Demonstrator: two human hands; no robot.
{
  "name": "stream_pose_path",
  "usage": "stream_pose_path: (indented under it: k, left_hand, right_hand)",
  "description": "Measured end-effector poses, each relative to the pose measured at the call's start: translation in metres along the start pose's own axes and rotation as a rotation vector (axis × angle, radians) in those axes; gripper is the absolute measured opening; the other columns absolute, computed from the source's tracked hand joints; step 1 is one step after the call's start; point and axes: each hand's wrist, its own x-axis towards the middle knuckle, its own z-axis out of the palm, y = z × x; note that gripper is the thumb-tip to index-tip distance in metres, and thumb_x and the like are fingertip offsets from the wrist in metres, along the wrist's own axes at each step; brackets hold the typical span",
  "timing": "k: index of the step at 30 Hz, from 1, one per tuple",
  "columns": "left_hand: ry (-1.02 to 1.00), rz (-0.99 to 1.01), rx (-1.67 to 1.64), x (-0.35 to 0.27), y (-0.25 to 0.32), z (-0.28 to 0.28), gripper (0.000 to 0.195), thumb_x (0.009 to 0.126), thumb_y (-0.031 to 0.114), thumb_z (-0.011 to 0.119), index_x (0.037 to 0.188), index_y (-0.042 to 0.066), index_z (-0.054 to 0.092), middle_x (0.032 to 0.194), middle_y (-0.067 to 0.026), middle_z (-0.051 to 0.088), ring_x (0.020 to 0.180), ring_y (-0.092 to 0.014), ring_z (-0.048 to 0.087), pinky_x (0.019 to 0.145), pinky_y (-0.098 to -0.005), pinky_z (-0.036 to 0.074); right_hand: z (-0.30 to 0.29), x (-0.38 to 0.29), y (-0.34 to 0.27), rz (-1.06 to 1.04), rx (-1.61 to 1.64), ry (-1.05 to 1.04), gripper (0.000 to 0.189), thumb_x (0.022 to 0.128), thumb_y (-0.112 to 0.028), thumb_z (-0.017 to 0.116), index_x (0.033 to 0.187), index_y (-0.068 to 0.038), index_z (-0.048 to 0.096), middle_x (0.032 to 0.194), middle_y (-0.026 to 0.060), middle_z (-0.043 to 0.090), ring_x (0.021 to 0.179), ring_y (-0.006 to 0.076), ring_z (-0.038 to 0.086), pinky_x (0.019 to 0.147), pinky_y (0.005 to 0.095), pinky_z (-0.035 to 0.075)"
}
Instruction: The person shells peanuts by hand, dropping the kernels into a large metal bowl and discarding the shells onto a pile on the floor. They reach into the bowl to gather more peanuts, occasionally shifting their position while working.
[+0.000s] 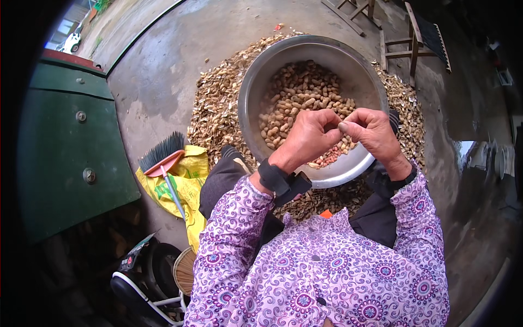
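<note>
A wide metal basin [312, 45] stands before me, holding unshelled peanuts [302, 94] and, nearer to me, a small heap of reddish shelled kernels [331, 156]. My left hand [312, 135] and my right hand [369, 133] meet above the basin, thumbs and fingertips pinched together. Whatever lies between the fingertips is too small and hidden to make out. Black bands circle both wrists.
Empty peanut shells [220, 106] lie heaped on the concrete floor around the basin. To the left are a broom [165, 163] on a yellow sack [196, 163] and a green metal door or panel [73, 139]. Wooden stools [412, 45] stand at the upper right.
</note>
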Motion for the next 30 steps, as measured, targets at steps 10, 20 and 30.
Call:
stream_pose_path:
  k: [10, 20, 30]
  left_hand:
    - [-0.038, -0.091, -0.203, 0.0, 0.006, -0.005, 0.011, 0.073, 0.01, 0.062, 0.079, 0.001, 0.061, 0.07, 0.0008, 0.058, 0.067, -0.005, 0.052, 0.059, -0.0217, 0.042]
    - [-0.021, -0.016, -0.454, 0.003, -0.005, 0.009, 0.007, 0.068, 0.005, 0.058, 0.069, -0.001, 0.06, 0.067, -0.001, 0.057, 0.061, -0.006, 0.05, 0.055, -0.0216, 0.042]
    - [0.137, 0.033, -0.374, 0.005, 0.001, 0.001, 0.008, 0.077, 0.005, 0.061, 0.082, -0.001, 0.063, 0.075, -0.0023, 0.062, 0.069, -0.006, 0.055, 0.06, -0.019, 0.044]
  right_hand:
    - [0.003, 0.005, 0.016, 0.037, 0.239, -0.059, 0.022, 0.078, -0.02, 0.065, 0.088, -0.001, 0.058, 0.076, -0.0003, 0.058, 0.069, 0.0042, 0.051, 0.06, 0.0192, 0.043]
    - [0.018, 0.007, 0.013, -0.177, 0.214, -0.265, 0.063, 0.074, -0.034, 0.065, 0.123, -0.002, 0.04, 0.108, 0.0064, 0.052, 0.101, 0.0134, 0.047, 0.085, 0.0265, 0.04]
    - [0.003, 0.015, 0.016, -0.064, 0.489, -0.104, 0.05, 0.081, -0.05, 0.051, 0.099, -0.002, 0.053, 0.089, 0.0029, 0.055, 0.079, 0.0071, 0.049, 0.07, 0.0212, 0.041]
